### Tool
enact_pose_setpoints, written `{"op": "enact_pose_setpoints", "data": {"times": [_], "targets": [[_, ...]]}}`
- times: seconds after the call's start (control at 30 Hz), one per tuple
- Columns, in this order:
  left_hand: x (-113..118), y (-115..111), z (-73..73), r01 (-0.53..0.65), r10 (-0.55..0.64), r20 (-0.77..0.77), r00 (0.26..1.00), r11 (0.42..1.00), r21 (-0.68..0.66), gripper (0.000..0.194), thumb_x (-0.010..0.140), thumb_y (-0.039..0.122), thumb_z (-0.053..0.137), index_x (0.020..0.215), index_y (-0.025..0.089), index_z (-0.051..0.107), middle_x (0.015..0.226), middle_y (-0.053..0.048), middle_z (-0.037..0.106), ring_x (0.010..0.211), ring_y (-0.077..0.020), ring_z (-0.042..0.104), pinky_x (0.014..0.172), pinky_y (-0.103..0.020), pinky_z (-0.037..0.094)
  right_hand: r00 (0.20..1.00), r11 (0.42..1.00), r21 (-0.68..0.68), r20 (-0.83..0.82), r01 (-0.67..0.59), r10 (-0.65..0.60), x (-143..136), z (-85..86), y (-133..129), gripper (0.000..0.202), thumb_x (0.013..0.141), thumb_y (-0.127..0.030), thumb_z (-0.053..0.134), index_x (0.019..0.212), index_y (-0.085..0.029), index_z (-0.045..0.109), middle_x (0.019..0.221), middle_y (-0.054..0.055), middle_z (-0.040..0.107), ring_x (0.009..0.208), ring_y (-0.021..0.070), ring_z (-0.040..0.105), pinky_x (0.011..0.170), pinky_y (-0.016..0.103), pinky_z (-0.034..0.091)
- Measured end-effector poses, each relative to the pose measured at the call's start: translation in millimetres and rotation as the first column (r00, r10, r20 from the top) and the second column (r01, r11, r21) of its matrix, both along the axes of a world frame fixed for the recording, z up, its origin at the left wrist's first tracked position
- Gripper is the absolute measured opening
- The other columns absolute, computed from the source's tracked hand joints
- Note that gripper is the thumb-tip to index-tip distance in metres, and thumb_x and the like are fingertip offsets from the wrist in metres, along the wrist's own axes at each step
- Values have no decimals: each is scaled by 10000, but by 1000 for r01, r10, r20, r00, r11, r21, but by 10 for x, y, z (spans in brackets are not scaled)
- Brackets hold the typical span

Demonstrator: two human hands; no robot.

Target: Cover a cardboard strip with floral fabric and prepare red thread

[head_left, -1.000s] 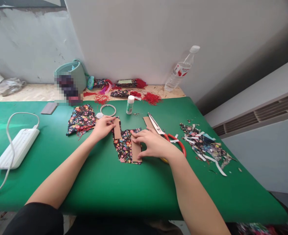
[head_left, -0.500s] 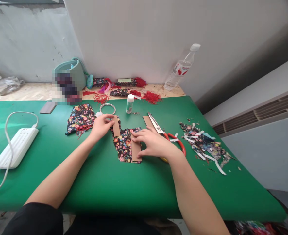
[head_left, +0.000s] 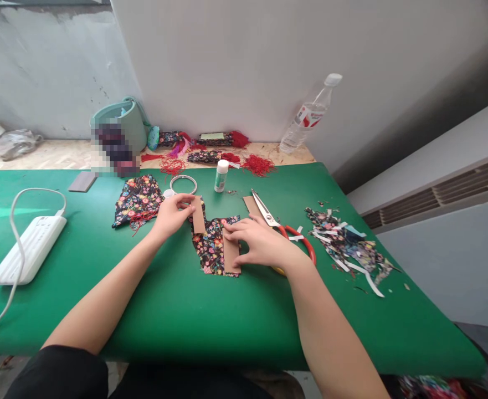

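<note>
A piece of dark floral fabric (head_left: 211, 249) lies on the green table, with two brown cardboard strips on it. My left hand (head_left: 174, 213) pinches the upper left cardboard strip (head_left: 199, 217) at its left edge, thumb and fingertips close together. Across the other cardboard strip (head_left: 230, 256), my right hand (head_left: 260, 244) grips with its fingertips near the top and its thumb near the bottom. Just beyond the right hand lie scissors (head_left: 268, 215) with red handles, partly hidden by it. They rest over a third cardboard piece (head_left: 250, 205).
A glue stick (head_left: 221, 177) stands beyond the fabric, near a ring-shaped roll (head_left: 183, 184). More floral fabric (head_left: 138, 199) lies left, past it a white power strip (head_left: 30, 249). Fabric scraps (head_left: 347, 244) are heaped right. A plastic bottle (head_left: 310, 119) and red threads (head_left: 258, 165) sit at the back.
</note>
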State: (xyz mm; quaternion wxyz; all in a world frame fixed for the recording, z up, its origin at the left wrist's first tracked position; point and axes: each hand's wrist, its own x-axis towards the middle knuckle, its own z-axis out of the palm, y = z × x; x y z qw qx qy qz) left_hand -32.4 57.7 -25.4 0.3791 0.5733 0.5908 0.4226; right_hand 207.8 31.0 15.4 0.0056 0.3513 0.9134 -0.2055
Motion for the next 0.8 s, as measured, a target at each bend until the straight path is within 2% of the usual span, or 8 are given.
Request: {"op": "enact_pose_setpoints", "data": {"times": [0.1,0.2,0.33,0.4,0.5,0.63,0.7,0.8], "targets": [[14,-67,60,58,-25,232,972,989,-137,450,626,192,703,1062,128,614,894,-74,657,778,-190,650,721,-366,553,1000,1000,1,-1,1,-1,2,-4,2,300,675,-402,723,913,-224,681,1261,53,598,1094,293,536,1031,520,271],[14,-157,163,122,-37,338,940,964,-236,546,585,162,737,1112,130,600,859,-54,640,731,-162,639,699,-351,556,1000,1000,2,-10,1,-1,4,-12,4,295,677,-400,720,914,-228,684,1241,58,607,1092,296,536,1027,522,276],[-81,-113,363,53,29,416,909,982,-183,492,552,129,739,1033,132,640,839,-32,601,707,-146,632,679,-339,567,1000,1000,4,-19,2,-2,4,-11,3,315,668,-394,734,936,-236,693,1214,63,619,1104,302,525,1009,513,300],[-184,45,457,-81,129,463,877,989,-123,403,548,76,702,944,108,635,801,-38,611,717,-157,641,692,-345,572,1000,1000,3,-15,4,-4,1,-3,0,330,661,-394,746,945,-233,697,1213,63,621,1108,300,520,1001,498,314],[-386,431,523,-281,276,474,836,958,-61,287,555,1,643,815,107,585,776,-40,610,740,-166,652,720,-343,573,1000,1000,-4,-4,9,-9,-3,6,-5,344,656,-395,756,950,-225,700,1235,65,610,1116,301,516,1001,491,318],[-634,986,452,-515,502,376,779,854,-72,253,622,-50,587,768,130,484,735,-28,565,723,-146,645,693,-300,572,1000,1000,-16,5,17,-17,-4,11,-10,352,657,-384,760,961,-219,698,1265,65,592,1125,302,513,1020,506,300],[-710,1178,388,-572,575,243,781,815,-91,273,661,-68,557,816,130,451,744,-24,550,711,-132,630,672,-297,567,1000,999,-26,4,19,-19,-3,12,-10,355,663,-381,756,974,-222,694,1268,61,590,1125,298,514,1032,515,288],[-765,1311,317,-503,506,92,858,863,-57,253,689,-73,536,876,72,448,736,-42,548,684,-135,604,668,-347,555,1000,999,-34,8,24,-24,-1,13,-9,375,663,-385,757,993,-221,688,1277,58,584,1126,295,513,1051,529,265]]}}
